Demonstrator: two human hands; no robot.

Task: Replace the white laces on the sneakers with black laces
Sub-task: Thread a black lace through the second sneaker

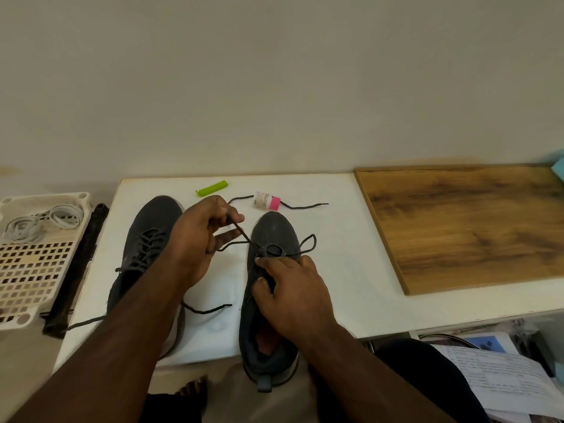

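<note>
Two dark grey sneakers lie on the white table (351, 270), toes away from me. The left sneaker (146, 236) is laced with a black lace whose ends trail toward the table's front. My left hand (198, 239) pinches one end of the black lace (241, 236) of the right sneaker (274, 230) and holds it up and to the left. That lace loops through the sneaker's front eyelets, and its other end curls to the right. My right hand (293, 288) rests on the right sneaker's tongue, fingers curled at the eyelets; I cannot tell if they pinch anything. White laces (39, 221) lie in a tray.
A white perforated tray (33, 270) sits left of the table beside a black bar (76, 270). A green clip (212, 188) and a small pink-capped bottle (268, 201) lie at the table's back. A wooden board (473, 221) covers the right side. Papers (503, 380) lie lower right.
</note>
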